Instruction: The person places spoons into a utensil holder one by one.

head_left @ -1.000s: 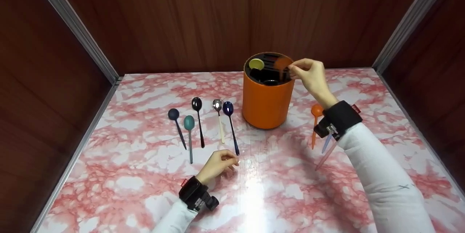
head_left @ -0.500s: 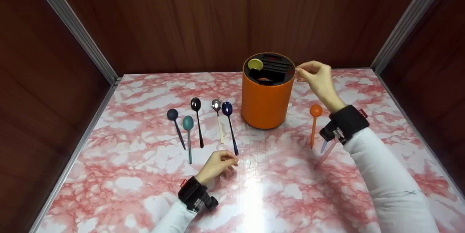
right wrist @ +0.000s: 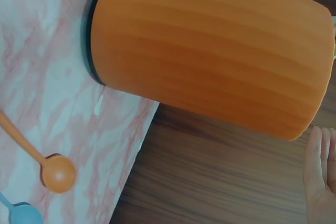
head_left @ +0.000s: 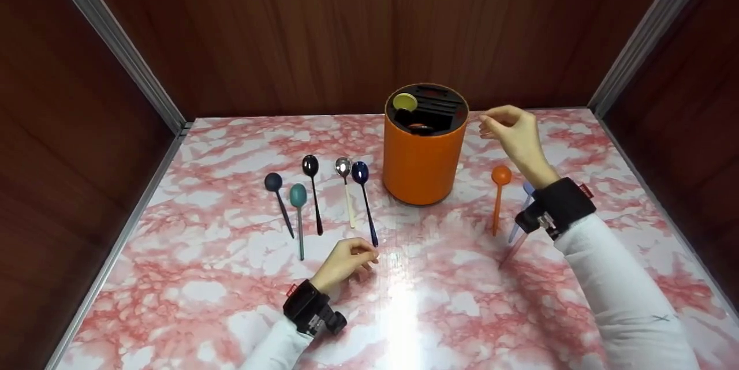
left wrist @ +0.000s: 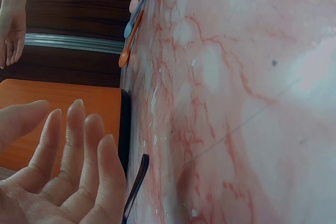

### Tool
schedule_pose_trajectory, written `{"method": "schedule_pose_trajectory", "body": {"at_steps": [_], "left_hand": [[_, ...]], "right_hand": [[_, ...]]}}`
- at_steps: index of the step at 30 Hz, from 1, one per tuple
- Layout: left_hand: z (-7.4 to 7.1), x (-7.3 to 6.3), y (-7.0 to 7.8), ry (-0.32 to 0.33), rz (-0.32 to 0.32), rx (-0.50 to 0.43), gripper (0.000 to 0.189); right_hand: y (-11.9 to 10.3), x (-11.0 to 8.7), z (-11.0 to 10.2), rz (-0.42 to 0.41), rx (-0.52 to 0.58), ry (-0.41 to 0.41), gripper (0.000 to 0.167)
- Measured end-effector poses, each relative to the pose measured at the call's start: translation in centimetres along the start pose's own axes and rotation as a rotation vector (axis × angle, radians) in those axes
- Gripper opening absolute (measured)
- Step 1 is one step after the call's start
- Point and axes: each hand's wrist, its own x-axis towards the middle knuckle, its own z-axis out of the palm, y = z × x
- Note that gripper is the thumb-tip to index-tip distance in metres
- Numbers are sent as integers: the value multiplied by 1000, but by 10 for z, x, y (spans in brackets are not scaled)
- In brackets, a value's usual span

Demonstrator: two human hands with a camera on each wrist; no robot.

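Note:
An orange cylindrical utensil holder [head_left: 424, 165] with a black slotted top stands at the back of the table. A yellow-green spoon [head_left: 405, 102] shows at its left opening, and a reddish-brown spoon [head_left: 420, 126] lies low in the front compartment. Just right of the rim hovers my right hand [head_left: 514, 130], apart from the holder, with nothing in its loosely bent fingers. My left hand [head_left: 345, 263] rests near the table's middle, its relaxed fingers holding nothing. Closest to it is the handle end of a dark blue spoon [head_left: 361, 174].
Left of the holder lie a navy spoon [head_left: 273, 182], a teal spoon [head_left: 298, 195], a black spoon [head_left: 310, 166] and a silver spoon with a cream handle [head_left: 343, 168]. On the right lie an orange spoon [head_left: 501, 176], a light blue spoon [head_left: 515, 231] and a partly hidden pink spoon [head_left: 512, 249].
My right hand has let go of the reddish-brown spoon, which dropped into the holder. The hand then moved right and slightly down, away from the rim. My left hand has stayed still.

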Motion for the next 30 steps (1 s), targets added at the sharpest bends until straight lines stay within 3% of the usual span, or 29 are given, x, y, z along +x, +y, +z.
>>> {"method": "schedule_pose_trajectory", "body": {"at_steps": [5, 13, 20, 30], "left_hand": [[0, 2, -4, 13, -5, 9, 20], [0, 2, -3, 17, -5, 16, 20], [-1, 2, -3, 8, -4, 17, 22], [-4, 5, -3, -38, 51, 15, 23]], "right_hand": [[5, -3, -5, 4, 18, 25, 28], [-5, -20, -10, 45, 92, 24, 18], [24, -23, -12, 71, 164, 42, 11], [36, -44, -6, 69, 80, -4, 30]]}}
